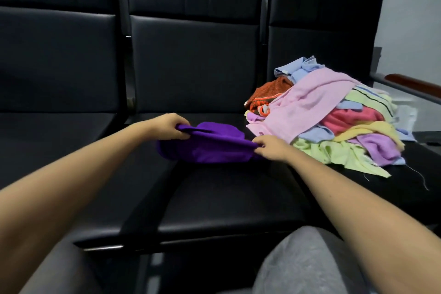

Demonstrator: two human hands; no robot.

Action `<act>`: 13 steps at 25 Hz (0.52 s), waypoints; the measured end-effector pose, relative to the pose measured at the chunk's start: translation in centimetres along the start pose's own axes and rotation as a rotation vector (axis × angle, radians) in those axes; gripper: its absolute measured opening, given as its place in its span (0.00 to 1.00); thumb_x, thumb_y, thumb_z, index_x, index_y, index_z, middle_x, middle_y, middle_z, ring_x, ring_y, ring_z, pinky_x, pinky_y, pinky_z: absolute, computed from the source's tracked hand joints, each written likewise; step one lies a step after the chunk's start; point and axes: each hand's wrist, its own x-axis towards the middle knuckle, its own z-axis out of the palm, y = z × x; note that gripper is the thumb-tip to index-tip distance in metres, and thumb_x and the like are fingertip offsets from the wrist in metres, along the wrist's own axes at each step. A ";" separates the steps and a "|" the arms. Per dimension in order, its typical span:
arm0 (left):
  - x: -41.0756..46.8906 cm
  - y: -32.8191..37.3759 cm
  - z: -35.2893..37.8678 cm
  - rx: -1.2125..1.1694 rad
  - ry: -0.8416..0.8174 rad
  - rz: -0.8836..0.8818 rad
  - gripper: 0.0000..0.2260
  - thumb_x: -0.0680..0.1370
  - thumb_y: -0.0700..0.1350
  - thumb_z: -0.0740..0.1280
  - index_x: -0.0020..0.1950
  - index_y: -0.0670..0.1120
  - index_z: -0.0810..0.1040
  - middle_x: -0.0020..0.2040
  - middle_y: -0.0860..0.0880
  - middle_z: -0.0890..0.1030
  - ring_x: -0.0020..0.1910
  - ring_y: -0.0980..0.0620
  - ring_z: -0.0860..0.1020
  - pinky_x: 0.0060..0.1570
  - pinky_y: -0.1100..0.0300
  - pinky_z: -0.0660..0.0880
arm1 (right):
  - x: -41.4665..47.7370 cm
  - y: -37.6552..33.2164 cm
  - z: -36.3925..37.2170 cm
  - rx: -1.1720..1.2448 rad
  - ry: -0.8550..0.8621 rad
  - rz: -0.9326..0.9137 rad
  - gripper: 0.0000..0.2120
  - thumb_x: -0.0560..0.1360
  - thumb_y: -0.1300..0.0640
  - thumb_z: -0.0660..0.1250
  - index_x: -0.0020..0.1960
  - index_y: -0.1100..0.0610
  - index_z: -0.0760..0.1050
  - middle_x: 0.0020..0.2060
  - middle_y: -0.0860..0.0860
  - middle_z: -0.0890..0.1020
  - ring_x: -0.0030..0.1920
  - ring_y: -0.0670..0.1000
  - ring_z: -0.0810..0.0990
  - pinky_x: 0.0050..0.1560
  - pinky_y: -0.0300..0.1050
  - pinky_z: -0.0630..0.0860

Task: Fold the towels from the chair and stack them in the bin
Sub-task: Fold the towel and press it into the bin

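Row of black padded seats (195,67); pale wall (410,7) behind, right; wooden armrest (410,83) far right; dim light.

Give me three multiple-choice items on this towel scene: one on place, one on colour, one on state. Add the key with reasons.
1. Where is the held towel? A on the pile B over the middle seat C on a lap
2. Its colour? A purple B orange C white
3. The hands? A both open B only one grips C left hand and right hand both grip it
Key: 1B, it is over the middle seat, left of the towel pile; 2A, plainly purple; 3C, each hand's fingers curl round an edge.
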 end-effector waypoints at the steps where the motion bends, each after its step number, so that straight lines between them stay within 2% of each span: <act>1: -0.3 -0.5 -0.1 -0.111 0.006 -0.030 0.03 0.76 0.41 0.68 0.45 0.49 0.78 0.42 0.51 0.79 0.42 0.55 0.76 0.41 0.65 0.70 | 0.0 0.0 -0.3 0.180 0.109 -0.007 0.11 0.76 0.65 0.59 0.53 0.64 0.78 0.49 0.57 0.80 0.51 0.53 0.76 0.48 0.38 0.70; 3: -0.9 -1.5 0.0 -0.313 -0.099 -0.099 0.04 0.76 0.40 0.68 0.49 0.49 0.80 0.43 0.53 0.82 0.42 0.56 0.78 0.43 0.65 0.75 | 0.0 -0.8 -1.0 0.447 0.233 -0.026 0.12 0.77 0.67 0.58 0.54 0.67 0.78 0.50 0.60 0.81 0.50 0.53 0.76 0.48 0.39 0.71; 5: -1.2 -2.2 0.5 -0.468 -0.282 -0.205 0.08 0.74 0.41 0.71 0.52 0.48 0.80 0.45 0.50 0.83 0.43 0.54 0.81 0.47 0.59 0.78 | 0.1 -1.5 -1.7 0.592 0.122 -0.016 0.09 0.79 0.59 0.61 0.49 0.60 0.79 0.49 0.56 0.82 0.49 0.51 0.78 0.50 0.43 0.74; 6: -1.3 -2.4 0.6 -0.500 -0.376 -0.264 0.08 0.73 0.40 0.72 0.51 0.47 0.80 0.45 0.48 0.84 0.43 0.52 0.81 0.48 0.58 0.78 | 0.0 -1.8 -2.1 0.642 -0.061 0.012 0.08 0.79 0.56 0.63 0.44 0.56 0.78 0.45 0.52 0.82 0.46 0.48 0.79 0.48 0.41 0.75; 7: -1.4 -2.5 0.6 -0.494 -0.469 -0.323 0.07 0.73 0.38 0.71 0.50 0.47 0.80 0.46 0.48 0.84 0.43 0.52 0.81 0.48 0.57 0.78 | -0.2 -2.1 -2.5 0.665 -0.319 0.074 0.06 0.78 0.57 0.64 0.42 0.55 0.76 0.41 0.50 0.82 0.42 0.47 0.81 0.45 0.40 0.76; 8: -1.5 -2.8 0.5 -0.470 -0.554 -0.377 0.07 0.74 0.37 0.70 0.50 0.46 0.80 0.46 0.48 0.83 0.44 0.51 0.81 0.49 0.58 0.78 | -0.4 -2.3 -2.8 0.626 -0.596 0.134 0.04 0.77 0.61 0.65 0.44 0.55 0.76 0.39 0.49 0.83 0.40 0.47 0.82 0.42 0.41 0.79; 9: -1.6 -3.1 0.4 -0.457 -0.629 -0.422 0.08 0.75 0.35 0.68 0.52 0.45 0.79 0.47 0.48 0.83 0.46 0.51 0.81 0.50 0.57 0.78 | -0.3 -2.5 -2.9 0.517 -0.819 0.186 0.06 0.76 0.66 0.64 0.48 0.57 0.76 0.38 0.49 0.84 0.40 0.47 0.83 0.42 0.42 0.80; 10: -1.6 -3.4 0.2 -0.464 -0.689 -0.450 0.10 0.75 0.34 0.67 0.54 0.45 0.78 0.49 0.47 0.83 0.47 0.51 0.81 0.51 0.57 0.78 | 0.2 -2.6 -2.8 0.362 -0.923 0.220 0.09 0.76 0.69 0.63 0.51 0.58 0.77 0.37 0.49 0.84 0.40 0.48 0.83 0.41 0.42 0.81; 11: -1.3 -3.6 0.0 -0.482 -0.718 -0.471 0.12 0.76 0.34 0.66 0.58 0.44 0.77 0.51 0.47 0.82 0.48 0.50 0.81 0.51 0.56 0.78 | 0.6 -2.9 -2.9 0.219 -0.901 0.237 0.11 0.76 0.70 0.63 0.53 0.58 0.77 0.37 0.49 0.83 0.40 0.49 0.82 0.38 0.42 0.81; 13: -0.2 -4.1 -0.6 -0.451 -0.644 -0.504 0.15 0.76 0.34 0.65 0.61 0.45 0.76 0.54 0.46 0.81 0.50 0.49 0.80 0.51 0.55 0.78 | 2.2 -2.8 -2.8 0.031 -0.583 0.232 0.11 0.76 0.68 0.62 0.53 0.55 0.75 0.41 0.51 0.80 0.45 0.52 0.78 0.35 0.42 0.76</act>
